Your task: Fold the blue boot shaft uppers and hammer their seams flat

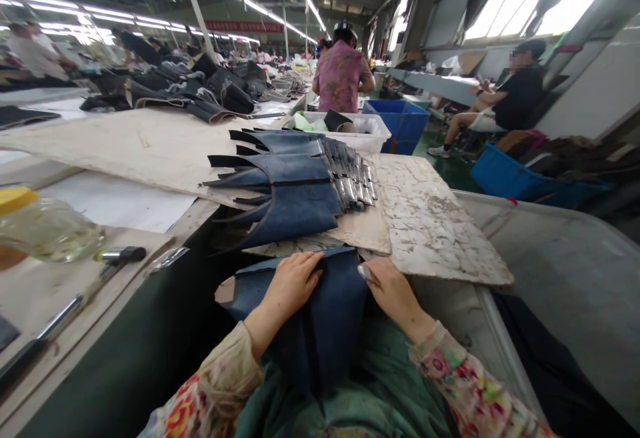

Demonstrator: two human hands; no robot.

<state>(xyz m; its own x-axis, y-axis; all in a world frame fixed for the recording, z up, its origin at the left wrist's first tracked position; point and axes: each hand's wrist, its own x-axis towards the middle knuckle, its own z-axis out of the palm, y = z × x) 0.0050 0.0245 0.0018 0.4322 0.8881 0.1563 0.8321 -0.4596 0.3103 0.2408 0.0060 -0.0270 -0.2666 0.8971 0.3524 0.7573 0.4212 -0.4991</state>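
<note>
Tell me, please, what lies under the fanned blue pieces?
The blue pieces rest on a tan sheet over a cracked white board. Whatever is directly beneath the stack is covered. The left hand rests on, and the right hand pinches, a separate piece.

– What lies beyond the left hand (293, 285)?
– A stack of cut pieces (295, 185) on a board (430, 225); a tub (374, 137) behind it.
– And to its left?
– A hammer (120, 255), then a bottle (50, 231) farther out.
</note>
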